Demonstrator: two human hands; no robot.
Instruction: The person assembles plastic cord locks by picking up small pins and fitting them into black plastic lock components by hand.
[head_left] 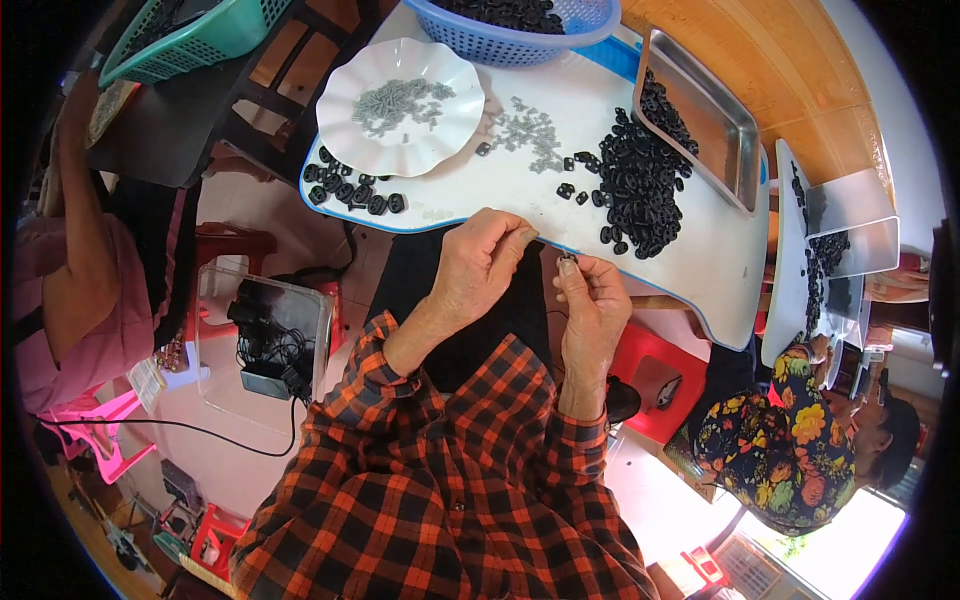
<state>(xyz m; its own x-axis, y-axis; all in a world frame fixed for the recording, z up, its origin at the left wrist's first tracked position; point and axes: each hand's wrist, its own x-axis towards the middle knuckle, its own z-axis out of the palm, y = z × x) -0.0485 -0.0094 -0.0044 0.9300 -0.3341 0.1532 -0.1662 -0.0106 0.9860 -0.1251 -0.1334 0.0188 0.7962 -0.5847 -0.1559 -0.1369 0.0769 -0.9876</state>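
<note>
My right hand (592, 305) pinches a small black plastic part (568, 257) between thumb and fingers, just off the table's near edge. To its left, my left hand (476, 265) is closed in a pinch; whatever its fingertips hold is too small to make out. Beyond my hands, a heap of small black oval parts (640, 185) lies on the white table (470, 195). Small clear grey pieces (527, 133) are scattered left of the heap. More of them sit in a white wavy-rimmed plate (345, 135). Several black parts (350, 187) lie below the plate.
A metal tray (715, 135) tilts over the heap's far right. At the back stands a blue basket (520, 45) of black parts. A green basket (190, 50) and a seated person (90, 280) are at left. Another person (790, 440) sits at right, near a red stool (655, 375).
</note>
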